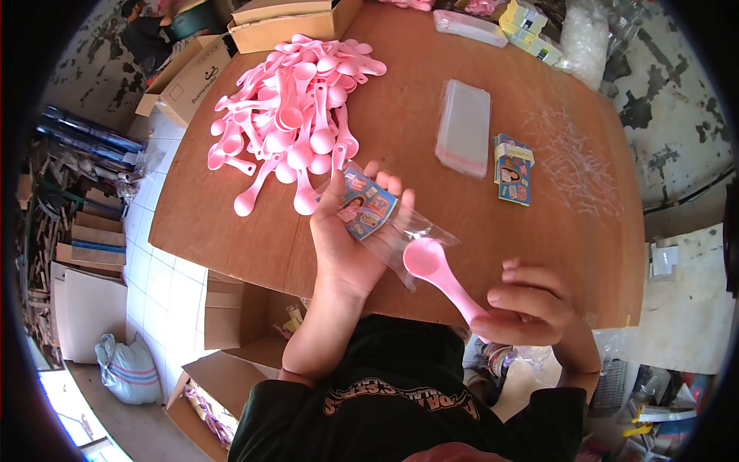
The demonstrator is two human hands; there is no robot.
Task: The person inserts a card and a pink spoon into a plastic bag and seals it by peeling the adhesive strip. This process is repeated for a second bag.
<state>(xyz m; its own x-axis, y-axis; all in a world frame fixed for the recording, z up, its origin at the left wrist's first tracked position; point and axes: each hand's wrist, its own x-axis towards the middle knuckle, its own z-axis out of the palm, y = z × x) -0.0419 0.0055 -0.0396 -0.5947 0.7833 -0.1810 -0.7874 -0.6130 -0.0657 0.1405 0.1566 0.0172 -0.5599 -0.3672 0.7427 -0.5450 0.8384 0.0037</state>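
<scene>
My left hand [342, 231] holds a clear plastic bag [394, 245] with a blue printed card [368, 206] inside it, the bag's mouth pointing right. In my right hand [535, 304] is a pink measuring spoon [443, 276], gripped by the handle end. The spoon's bowl overlaps the bag's mouth in this view. Beyond my left hand lies a large heap of pink spoons [289, 115]. To the right are a stack of clear bags [464, 127] and a banded bundle of blue cards [513, 173].
Thin clear ties [577, 162] lie scattered on the brown table [385, 92]. Cardboard boxes [289, 23] and more packaging [531, 31] line the far edge. An open box [223, 385] stands below at left. Another person [146, 35] is at far left.
</scene>
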